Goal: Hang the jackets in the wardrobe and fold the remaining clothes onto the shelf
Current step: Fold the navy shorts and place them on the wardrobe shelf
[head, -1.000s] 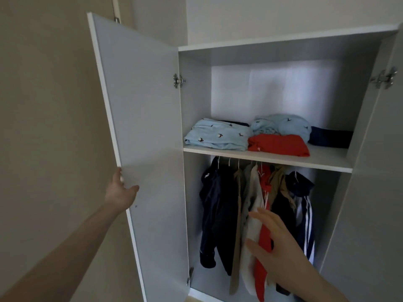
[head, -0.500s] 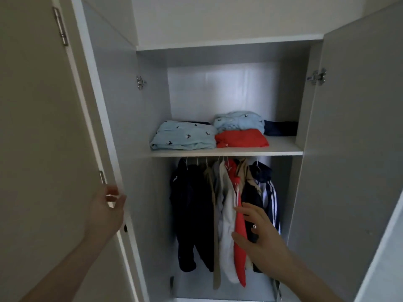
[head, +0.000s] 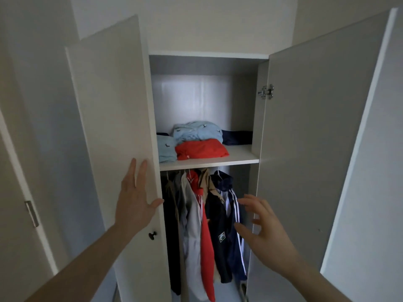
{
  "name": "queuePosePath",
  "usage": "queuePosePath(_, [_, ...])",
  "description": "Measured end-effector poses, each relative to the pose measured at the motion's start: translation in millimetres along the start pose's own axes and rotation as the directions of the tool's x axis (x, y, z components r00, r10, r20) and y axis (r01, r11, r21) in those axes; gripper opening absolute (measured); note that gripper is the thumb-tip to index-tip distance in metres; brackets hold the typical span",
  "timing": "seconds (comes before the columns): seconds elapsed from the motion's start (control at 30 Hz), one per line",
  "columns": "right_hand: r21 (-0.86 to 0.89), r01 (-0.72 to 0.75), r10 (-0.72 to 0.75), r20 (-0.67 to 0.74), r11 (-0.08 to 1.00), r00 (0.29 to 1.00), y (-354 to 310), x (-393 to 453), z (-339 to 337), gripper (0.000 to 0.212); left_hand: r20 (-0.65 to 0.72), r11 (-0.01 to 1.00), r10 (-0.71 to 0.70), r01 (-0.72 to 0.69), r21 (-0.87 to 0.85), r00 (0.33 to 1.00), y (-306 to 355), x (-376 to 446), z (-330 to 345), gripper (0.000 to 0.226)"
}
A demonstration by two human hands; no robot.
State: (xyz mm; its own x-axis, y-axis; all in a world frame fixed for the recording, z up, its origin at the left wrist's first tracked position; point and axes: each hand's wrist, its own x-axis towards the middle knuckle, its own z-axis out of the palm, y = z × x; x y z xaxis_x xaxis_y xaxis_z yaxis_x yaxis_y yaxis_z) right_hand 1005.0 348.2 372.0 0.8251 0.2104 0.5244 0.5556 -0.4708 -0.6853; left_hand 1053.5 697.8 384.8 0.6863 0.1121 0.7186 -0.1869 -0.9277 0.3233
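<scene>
Jackets (head: pixel 209 225) are hanging in a tight row from the rail under the shelf (head: pixel 239 159): dark ones at the left, a pale grey one, a red one, a tan one behind, and a navy one with white stripes at the right. Folded clothes (head: pixel 199 140) are sitting on the shelf above them, light blue pieces over and beside a red one, with something navy pushed to the back right. Judging by that, both halves of the job are looking finished, and what seems to be left is only shutting the wardrobe (head: pixel 207 56).

The left hand (head: pixel 136 203) is lying flat on the outer face of the left door (head: pixel 109 127), fingers straight and spread, thumb hooking just past the door's edge; it is pressing, not gripping anything. The right hand (head: pixel 265 234) is hovering in front of the striped jacket with fingers loosely parted and holding nothing; I cannot tell whether it is touching the cloth.

The right door (head: pixel 316 149) is standing wide, its hinge (head: pixel 266 92) showing near the top. A small dark knob (head: pixel 152 235) is sitting low on the left door. Plain pale walls are surrounding the wardrobe, and part of another door with a metal plate is showing at the far left.
</scene>
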Motion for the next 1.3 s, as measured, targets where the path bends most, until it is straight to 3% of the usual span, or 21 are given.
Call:
queuePosePath(0.13, [-0.018, -0.003, 0.001, -0.103, 1.0, 0.995, 17, 14, -21, 0.051, 0.059, 0.983, 0.122, -0.128, 0.127, 0.991, 22, 43, 48, 0.126])
queuePosePath(0.33, [-0.15, 0.034, -0.083, -0.333, 0.988, 0.939, 52, 37, -71, 0.055, 0.141, 0.963, 0.044, -0.08, 0.259, 0.989, 28, 99, 117, 0.126])
queuePosePath(0.43, [-0.26, 0.008, -0.131, -0.459, 0.965, 0.879, 63, 46, -97, 0.061, 0.216, 0.95, -0.018, -0.05, 0.307, 0.976, 28, 121, 141, 0.128])
queuePosePath(0.63, [-0.355, -0.022, -0.236, -0.665, 0.934, 0.708, 86, 61, -139, 0.058, 0.214, 0.956, -0.075, 0.009, 0.292, 0.974, 32, 145, 171, 0.138])
queuePosePath(0.83, [-0.276, -0.139, -0.083, -0.661, 0.951, 0.745, 107, 73, -148, 0.086, 0.285, 0.936, -0.117, 0.01, 0.351, 0.951, 20, 155, 181, 0.138])
queuePosePath(1.0, [-0.2, -0.211, 0.002, -0.721, 0.957, 0.693, 109, 80, -149, 0.087, 0.335, 0.929, -0.164, 0.031, 0.368, 0.928, 22, 161, 181, 0.132])
queuePosePath(1.1, [-0.238, -0.234, -0.008, -0.717, 0.943, 0.697, 102, 82, -141, 0.086, 0.366, 0.928, -0.186, 0.04, 0.371, 0.912, 24, 165, 177, 0.129])
queuePosePath(1.3, [-0.205, -0.083, -0.08, -0.676, 0.975, 0.732, 91, 75, -105, 0.092, 0.379, 0.93, -0.166, 0.017, 0.368, 0.91, 25, 157, 172, 0.13])
